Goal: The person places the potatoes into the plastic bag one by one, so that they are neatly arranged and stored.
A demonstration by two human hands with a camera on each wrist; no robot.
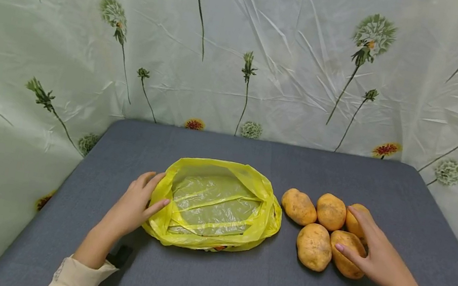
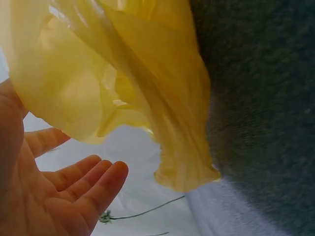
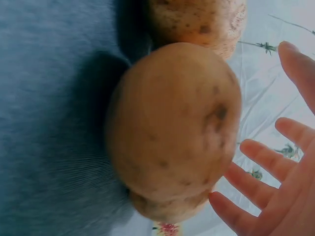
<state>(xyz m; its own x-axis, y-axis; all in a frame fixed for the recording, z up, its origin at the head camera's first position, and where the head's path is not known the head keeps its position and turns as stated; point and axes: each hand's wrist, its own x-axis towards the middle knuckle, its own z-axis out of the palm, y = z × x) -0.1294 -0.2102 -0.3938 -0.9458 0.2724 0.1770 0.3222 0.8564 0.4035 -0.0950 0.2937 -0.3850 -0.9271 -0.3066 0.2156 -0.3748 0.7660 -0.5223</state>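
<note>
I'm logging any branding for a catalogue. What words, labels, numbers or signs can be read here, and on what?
No readable text anywhere.
Crumpled yellow plastic bag: small red-orange patch low on its front, too small to make out.
Cream fabric left sleeve: faint marks near the cuff, too blurred to read.

Yellow plastic bag (image 1: 215, 205), mouth open; five tan potatoes (image 1: 314, 247) clustered to its right.

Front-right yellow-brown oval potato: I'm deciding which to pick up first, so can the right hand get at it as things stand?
Likely yes: the right hand's open grip is right at that potato, and nothing else appears to stand between them.
</note>
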